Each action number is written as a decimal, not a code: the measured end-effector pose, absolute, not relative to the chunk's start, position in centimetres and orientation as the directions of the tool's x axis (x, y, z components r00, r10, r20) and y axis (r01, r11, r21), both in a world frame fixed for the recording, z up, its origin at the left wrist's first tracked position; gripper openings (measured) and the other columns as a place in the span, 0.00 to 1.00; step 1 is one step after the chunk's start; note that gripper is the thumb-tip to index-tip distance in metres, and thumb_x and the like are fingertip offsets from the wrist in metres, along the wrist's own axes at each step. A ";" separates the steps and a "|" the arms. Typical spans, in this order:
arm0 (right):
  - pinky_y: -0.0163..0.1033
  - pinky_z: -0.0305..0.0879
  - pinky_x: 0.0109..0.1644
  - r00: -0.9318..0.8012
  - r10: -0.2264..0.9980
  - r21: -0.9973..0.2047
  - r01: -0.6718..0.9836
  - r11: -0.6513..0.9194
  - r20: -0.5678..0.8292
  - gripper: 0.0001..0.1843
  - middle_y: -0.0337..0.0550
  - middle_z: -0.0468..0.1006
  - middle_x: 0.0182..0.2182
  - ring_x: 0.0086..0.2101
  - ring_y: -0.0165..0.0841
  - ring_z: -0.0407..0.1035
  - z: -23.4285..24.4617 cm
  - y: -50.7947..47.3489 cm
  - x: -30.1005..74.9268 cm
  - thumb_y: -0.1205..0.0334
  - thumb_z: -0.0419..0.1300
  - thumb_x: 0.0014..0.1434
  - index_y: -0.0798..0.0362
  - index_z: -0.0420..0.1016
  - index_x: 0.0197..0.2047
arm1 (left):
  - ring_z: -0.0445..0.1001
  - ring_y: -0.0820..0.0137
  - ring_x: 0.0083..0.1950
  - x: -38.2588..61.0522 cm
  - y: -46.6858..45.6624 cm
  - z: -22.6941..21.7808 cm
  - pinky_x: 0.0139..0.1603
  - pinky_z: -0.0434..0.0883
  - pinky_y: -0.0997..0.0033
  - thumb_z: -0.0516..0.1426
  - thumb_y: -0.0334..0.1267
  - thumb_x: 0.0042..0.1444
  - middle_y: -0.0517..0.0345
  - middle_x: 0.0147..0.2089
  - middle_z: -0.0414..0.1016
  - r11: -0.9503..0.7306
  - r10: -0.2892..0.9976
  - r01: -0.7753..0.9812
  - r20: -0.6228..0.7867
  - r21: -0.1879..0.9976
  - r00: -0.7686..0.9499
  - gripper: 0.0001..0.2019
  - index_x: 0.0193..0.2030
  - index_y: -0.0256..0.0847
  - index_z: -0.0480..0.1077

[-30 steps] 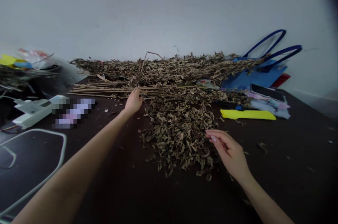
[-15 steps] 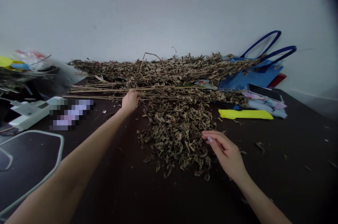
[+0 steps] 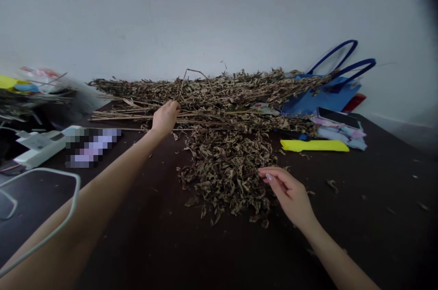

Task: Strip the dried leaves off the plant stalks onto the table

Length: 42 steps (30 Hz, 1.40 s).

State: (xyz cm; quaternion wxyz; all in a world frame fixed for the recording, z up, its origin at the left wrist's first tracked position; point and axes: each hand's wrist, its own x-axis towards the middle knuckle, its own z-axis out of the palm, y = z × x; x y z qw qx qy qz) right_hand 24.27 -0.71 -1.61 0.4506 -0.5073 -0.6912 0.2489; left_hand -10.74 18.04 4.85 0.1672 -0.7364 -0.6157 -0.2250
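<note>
Long dried stems with withered leaves [image 3: 219,119] lie in bundles across the back of the dark table. My left hand [image 3: 166,119] reaches over the nearer bundle, its fingers curled down among the stems; the fingertips and anything in them are hidden. In front of the stems spreads a heap of loose dried leaves [image 3: 229,173]. At the heap's right edge is my right hand [image 3: 290,192], fingers loosely stretched out, thumb a little apart, with nothing visible in it.
On the left are a white power strip [image 3: 48,146], a pixelated item [image 3: 94,147] and a pale bent tube [image 3: 77,189]. A blue bag [image 3: 308,100] leans at the back right, near a phone [image 3: 337,117], some cloth [image 3: 344,136] and a folded yellow item [image 3: 315,145].
My left hand has moved slightly farther back over the stems. The right hand stays by the leaf heap in much the same pose. The whole view has shifted a little.
</note>
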 end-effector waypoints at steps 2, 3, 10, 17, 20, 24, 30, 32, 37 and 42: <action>0.44 0.68 0.47 -0.076 0.927 -0.801 0.480 0.357 0.367 0.10 0.44 0.72 0.45 0.44 0.36 0.68 -1.6 -0.8 24.3 0.59 0.51 0.61 0.47 0.72 0.42 | 0.71 0.62 0.44 -10.8 17.9 5.7 0.39 0.65 0.67 0.46 0.36 0.60 0.49 0.44 0.72 -0.191 0.818 0.981 0.555 0.017 0.150 0.10 0.43 0.41 0.66; 0.44 0.67 0.47 -0.075 0.927 -0.800 0.482 0.356 0.367 0.10 0.44 0.72 0.44 0.44 0.36 0.68 -1.6 -0.8 24.3 0.59 0.51 0.61 0.47 0.72 0.42 | 0.71 0.62 0.44 -10.9 17.9 6.1 0.39 0.65 0.67 0.46 0.36 0.60 0.49 0.44 0.72 -0.192 0.812 0.981 0.563 0.011 0.153 0.10 0.43 0.41 0.66; 0.42 0.68 0.44 -0.084 0.927 -0.781 0.514 0.354 0.365 0.11 0.43 0.73 0.43 0.42 0.35 0.68 -1.5 -0.6 24.3 0.59 0.51 0.61 0.47 0.72 0.43 | 0.71 0.61 0.44 -11.5 17.1 8.3 0.39 0.65 0.67 0.46 0.37 0.60 0.50 0.43 0.72 -0.197 0.752 0.978 0.629 -0.070 0.196 0.11 0.44 0.40 0.66; 0.44 0.68 0.44 -0.094 0.932 -0.792 0.503 0.347 0.350 0.11 0.44 0.74 0.42 0.42 0.36 0.69 -1.6 -0.5 24.1 0.58 0.51 0.61 0.48 0.72 0.42 | 0.71 0.62 0.41 -8.5 14.5 7.3 0.34 0.64 0.68 0.46 0.40 0.61 0.51 0.39 0.72 -0.247 0.723 0.944 0.606 -0.220 0.331 0.12 0.43 0.41 0.68; 0.43 0.68 0.43 -0.092 0.938 -0.803 0.494 0.334 0.334 0.11 0.44 0.74 0.42 0.42 0.36 0.69 -1.7 -0.5 24.1 0.57 0.51 0.61 0.48 0.72 0.42 | 0.71 0.61 0.41 -7.7 14.2 7.2 0.34 0.65 0.66 0.47 0.42 0.61 0.51 0.39 0.71 -0.255 0.729 0.930 0.580 -0.264 0.364 0.12 0.42 0.41 0.70; 0.42 0.68 0.43 -0.084 0.942 -0.810 0.490 0.323 0.325 0.11 0.43 0.74 0.42 0.42 0.36 0.69 -1.7 -0.6 24.3 0.57 0.51 0.61 0.48 0.73 0.42 | 0.70 0.61 0.40 -8.1 15.1 9.1 0.34 0.65 0.66 0.47 0.43 0.61 0.51 0.37 0.72 -0.215 0.726 0.943 0.604 -0.255 0.329 0.15 0.38 0.40 0.72; 0.42 0.68 0.44 -0.075 0.941 -0.807 0.494 0.323 0.331 0.11 0.43 0.74 0.41 0.41 0.36 0.69 -1.7 -0.5 24.4 0.57 0.51 0.61 0.48 0.73 0.42 | 0.69 0.64 0.39 -9.0 15.9 14.0 0.35 0.64 0.67 0.46 0.47 0.62 0.52 0.39 0.72 -0.139 0.664 0.968 0.705 -0.209 0.248 0.19 0.41 0.37 0.72; 0.43 0.68 0.44 -0.073 0.940 -0.808 0.491 0.325 0.334 0.11 0.44 0.75 0.41 0.41 0.36 0.69 -1.6 -0.4 24.4 0.57 0.51 0.61 0.48 0.73 0.42 | 0.68 0.66 0.38 -8.8 16.0 14.7 0.37 0.64 0.68 0.47 0.47 0.61 0.53 0.39 0.73 -0.130 0.630 0.974 0.743 -0.186 0.225 0.18 0.41 0.38 0.72; 0.43 0.68 0.44 -0.070 0.942 -0.817 0.478 0.321 0.329 0.11 0.43 0.75 0.41 0.41 0.36 0.70 -1.6 -0.4 24.4 0.57 0.52 0.60 0.48 0.73 0.42 | 0.69 0.64 0.38 -7.5 16.0 13.2 0.36 0.64 0.67 0.48 0.46 0.61 0.52 0.38 0.73 -0.173 0.674 0.967 0.694 -0.187 0.254 0.16 0.38 0.39 0.72; 0.43 0.69 0.43 -0.049 0.939 -0.836 0.441 0.325 0.339 0.12 0.44 0.75 0.39 0.40 0.36 0.70 -1.4 -0.3 24.3 0.56 0.51 0.60 0.48 0.73 0.42 | 0.71 0.62 0.42 -7.0 16.4 11.2 0.38 0.64 0.66 0.47 0.43 0.60 0.50 0.38 0.72 -0.247 0.697 0.946 0.640 -0.210 0.324 0.15 0.37 0.39 0.72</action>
